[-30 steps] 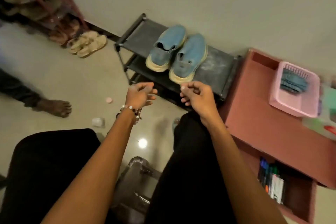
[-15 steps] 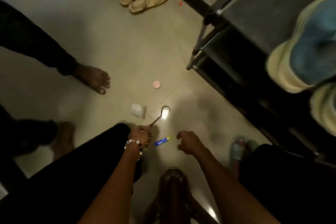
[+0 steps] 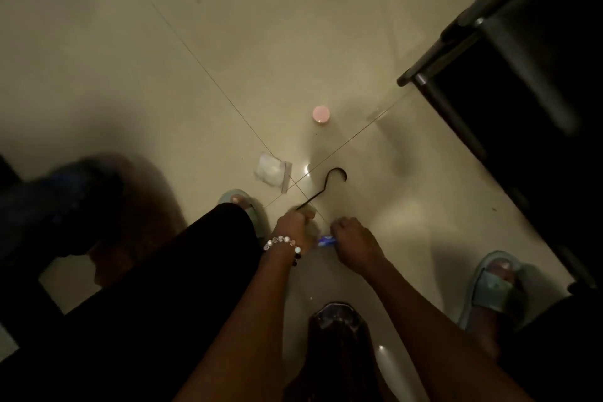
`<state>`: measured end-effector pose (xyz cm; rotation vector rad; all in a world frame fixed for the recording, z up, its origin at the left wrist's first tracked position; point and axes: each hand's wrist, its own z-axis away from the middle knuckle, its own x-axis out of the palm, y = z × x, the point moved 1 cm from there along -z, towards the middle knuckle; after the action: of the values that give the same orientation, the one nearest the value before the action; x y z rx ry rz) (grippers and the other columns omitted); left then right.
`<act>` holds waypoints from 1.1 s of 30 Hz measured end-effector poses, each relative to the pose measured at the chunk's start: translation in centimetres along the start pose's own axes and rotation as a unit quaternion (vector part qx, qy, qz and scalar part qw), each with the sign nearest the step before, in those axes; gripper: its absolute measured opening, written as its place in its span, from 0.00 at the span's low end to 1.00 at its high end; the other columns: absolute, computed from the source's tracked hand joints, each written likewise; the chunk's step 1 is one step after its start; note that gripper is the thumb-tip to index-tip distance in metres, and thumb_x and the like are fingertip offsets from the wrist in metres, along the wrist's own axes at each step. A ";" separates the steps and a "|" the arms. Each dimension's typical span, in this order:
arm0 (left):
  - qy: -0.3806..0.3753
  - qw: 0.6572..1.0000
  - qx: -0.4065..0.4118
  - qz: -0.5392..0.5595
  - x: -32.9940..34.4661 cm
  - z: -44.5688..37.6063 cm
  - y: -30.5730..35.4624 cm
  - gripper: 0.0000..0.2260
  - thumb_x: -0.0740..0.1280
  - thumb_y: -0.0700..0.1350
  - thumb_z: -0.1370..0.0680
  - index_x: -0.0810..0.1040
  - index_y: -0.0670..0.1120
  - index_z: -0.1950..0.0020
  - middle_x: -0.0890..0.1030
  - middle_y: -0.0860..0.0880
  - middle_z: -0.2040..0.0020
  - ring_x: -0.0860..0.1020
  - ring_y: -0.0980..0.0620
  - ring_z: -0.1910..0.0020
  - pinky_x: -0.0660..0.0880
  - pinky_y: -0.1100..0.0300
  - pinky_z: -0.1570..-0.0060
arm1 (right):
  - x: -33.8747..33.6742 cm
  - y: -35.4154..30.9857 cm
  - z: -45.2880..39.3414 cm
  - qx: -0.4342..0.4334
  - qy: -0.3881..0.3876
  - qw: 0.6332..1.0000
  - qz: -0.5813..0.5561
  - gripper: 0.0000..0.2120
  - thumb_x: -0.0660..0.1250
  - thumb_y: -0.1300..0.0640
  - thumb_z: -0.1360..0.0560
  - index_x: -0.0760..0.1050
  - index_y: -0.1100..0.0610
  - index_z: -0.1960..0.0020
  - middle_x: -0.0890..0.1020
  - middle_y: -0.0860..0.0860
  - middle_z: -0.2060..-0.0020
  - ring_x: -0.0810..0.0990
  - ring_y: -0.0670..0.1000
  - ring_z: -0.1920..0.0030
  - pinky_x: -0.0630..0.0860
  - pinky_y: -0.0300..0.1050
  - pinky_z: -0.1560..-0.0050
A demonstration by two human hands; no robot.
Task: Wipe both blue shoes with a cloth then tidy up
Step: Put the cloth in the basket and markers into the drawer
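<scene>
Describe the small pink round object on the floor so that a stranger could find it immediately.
Start from the dark metal shoe rack at the right of the view and look to its left, onto the pale tiled floor. There the pink lid lies alone, beyond the white packet and the black hook. It is the only round and only pink thing there.

Single view: head-worn wide-angle camera, aimed steeply down at the tiled floor (image 3: 163, 42) from close above the wearer's knees; dark shoe rack (image 3: 522, 75) at frame's upper right.
</scene>
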<state>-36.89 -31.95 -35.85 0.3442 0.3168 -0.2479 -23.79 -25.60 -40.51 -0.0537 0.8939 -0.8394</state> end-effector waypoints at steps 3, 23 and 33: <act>-0.061 0.992 0.061 -0.093 0.7 0.4 0.7 0.29 0.74 0.45 0.29 0.69 0.45 0.30 0.71 0.46 0.33 0.72 0.48 0.36 0.68 0.61 0.39 | -3.4 0.5 0.3 -0.009 0.016 0.977 -0.213 0.13 0.70 0.63 0.31 0.78 0.61 0.47 0.80 0.56 0.50 0.78 0.55 0.50 0.70 0.41 0.52; 0.070 0.977 0.025 0.200 -3.2 -0.1 0.2 0.13 0.71 0.54 0.28 0.78 0.46 0.52 0.78 0.51 0.63 0.75 0.55 0.66 0.69 0.63 0.67 | -9.9 -1.5 -3.6 -0.173 0.182 0.964 -0.088 0.07 0.73 0.64 0.35 0.80 0.57 0.58 0.77 0.57 0.48 0.74 0.57 0.46 0.73 0.48 0.55; 0.290 0.813 -0.166 0.478 -5.6 0.7 -4.1 0.04 0.68 0.40 0.31 0.78 0.40 0.62 0.78 0.46 0.68 0.76 0.47 0.69 0.72 0.60 0.67 | -7.9 -7.6 -11.8 0.002 0.063 0.986 -0.157 0.16 0.70 0.60 0.29 0.75 0.54 0.42 0.73 0.57 0.44 0.73 0.59 0.45 0.69 0.47 0.44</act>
<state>-43.02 -34.89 -34.51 0.1884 0.7347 0.9275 -39.55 -22.15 -40.06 -0.1429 1.0186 -1.1485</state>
